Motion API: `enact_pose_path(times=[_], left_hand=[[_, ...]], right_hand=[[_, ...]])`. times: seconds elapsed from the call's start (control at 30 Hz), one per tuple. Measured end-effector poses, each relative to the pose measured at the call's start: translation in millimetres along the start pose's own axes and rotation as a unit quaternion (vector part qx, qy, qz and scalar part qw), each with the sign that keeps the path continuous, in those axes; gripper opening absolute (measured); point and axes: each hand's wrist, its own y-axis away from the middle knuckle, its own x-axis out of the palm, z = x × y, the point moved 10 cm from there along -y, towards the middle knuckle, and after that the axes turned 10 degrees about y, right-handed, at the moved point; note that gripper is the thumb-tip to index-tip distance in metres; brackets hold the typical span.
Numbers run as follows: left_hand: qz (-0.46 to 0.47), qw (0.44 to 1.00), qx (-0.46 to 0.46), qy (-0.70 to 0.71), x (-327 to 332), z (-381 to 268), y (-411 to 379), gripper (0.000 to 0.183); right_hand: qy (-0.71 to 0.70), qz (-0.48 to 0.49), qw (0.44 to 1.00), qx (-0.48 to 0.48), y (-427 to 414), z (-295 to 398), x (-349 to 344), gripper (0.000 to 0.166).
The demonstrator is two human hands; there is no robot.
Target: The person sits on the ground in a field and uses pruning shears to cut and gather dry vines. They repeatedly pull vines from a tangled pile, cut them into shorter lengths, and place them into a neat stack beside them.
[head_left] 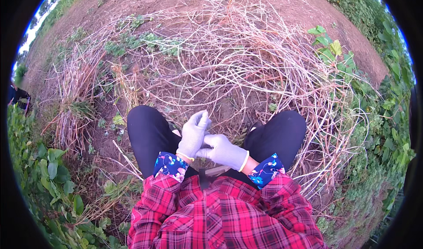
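Both hands wear pale knitted gloves with yellow cuffs and meet between the knees. My left hand [194, 135] points away from me, its fingers partly bent. My right hand [222, 150] reaches across to it, its fingers touching the left glove near the palm and wrist. Whether anything small lies between them cannot be told. Beyond the knees spreads a tangled heap of dry, thin stems [257, 60]. A bundle of dry stalks [77, 97] lies to the left on the soil.
Leafy green plants [56, 179] grow at the left, and more foliage [393, 93] lines the right edge. Bare brown soil [297, 4] shows beyond the stems. Low weeds [145, 41] stand among them. Part of a person in dark clothing [19, 97] appears at the far left.
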Motion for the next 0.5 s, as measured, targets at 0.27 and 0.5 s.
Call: enact_pose_path(times=[0.27,0.5], left_hand=[[0.096,0.982,-0.155,0.047,28.9,42.9,6.7,0.042],[0.125,0.983,-0.076,-0.113,25.6,41.9,-6.3,0.028]], right_hand=[[0.064,0.027,0.998,-0.003,16.1,-12.7,24.2,0.018],[0.111,0.030,0.993,-0.034,17.8,-9.9,44.4,0.017]])
